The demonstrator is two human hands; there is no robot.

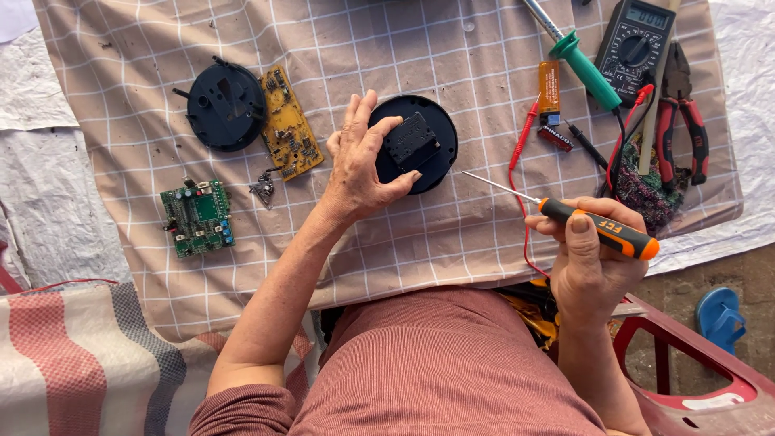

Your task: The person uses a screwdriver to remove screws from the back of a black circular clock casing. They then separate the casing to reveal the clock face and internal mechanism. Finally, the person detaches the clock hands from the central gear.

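Note:
My left hand (361,158) grips a round black device (432,133) with a square black block on top, which rests on the checked tan cloth (452,234). Thumb and fingers close around the block. My right hand (589,258) holds an orange-and-black screwdriver (601,228) by its handle. The thin metal shaft points left toward the round device, and its tip stops just short of the rim.
At left lie a black round cover (224,105), a yellow circuit board (288,123) and a green circuit board (197,218). At right are a multimeter (636,40) with red and black leads, a green-handled tool (583,64), a battery (550,87) and red pliers (680,113). A red plastic chair (694,379) stands bottom right.

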